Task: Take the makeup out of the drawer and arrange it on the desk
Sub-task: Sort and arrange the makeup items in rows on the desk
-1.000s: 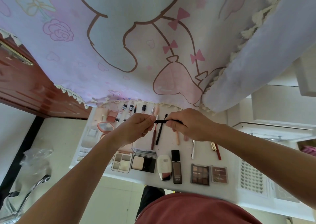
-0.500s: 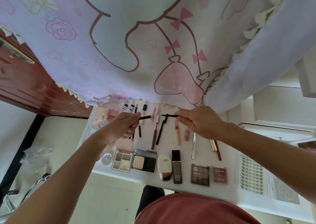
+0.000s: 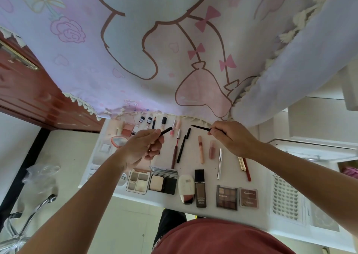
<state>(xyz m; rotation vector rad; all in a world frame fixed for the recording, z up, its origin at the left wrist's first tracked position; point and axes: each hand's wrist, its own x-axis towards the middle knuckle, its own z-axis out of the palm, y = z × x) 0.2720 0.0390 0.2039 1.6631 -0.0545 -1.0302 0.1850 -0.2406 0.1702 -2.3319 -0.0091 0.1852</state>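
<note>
My left hand [image 3: 142, 147] grips a black pen cap [image 3: 166, 130] that points up and to the right. A thin black eyeliner pen [image 3: 200, 127] is pinched in my right hand [image 3: 233, 138], its fine tip aimed left. Cap and pen are apart, held above the white desk [image 3: 211, 208]. Rows of makeup lie below: lip pencils [image 3: 175, 153], lip gloss tubes [image 3: 201, 149], a foundation bottle [image 3: 200, 188], a powder compact [image 3: 163, 181] and eyeshadow palettes [image 3: 227, 196].
A pink cartoon-print cloth [image 3: 155, 50] hangs over the desk's back edge. A dark red wooden cabinet [image 3: 25, 91] stands at the left, a chair base [image 3: 23, 220] on the floor below it. White shelving [image 3: 317, 129] and a perforated tray [image 3: 286, 199] sit at the right.
My hands have pulled apart: the cap came off the eyeliner pen and stays in my left hand, while my right hand keeps the pen with its tip bare.
</note>
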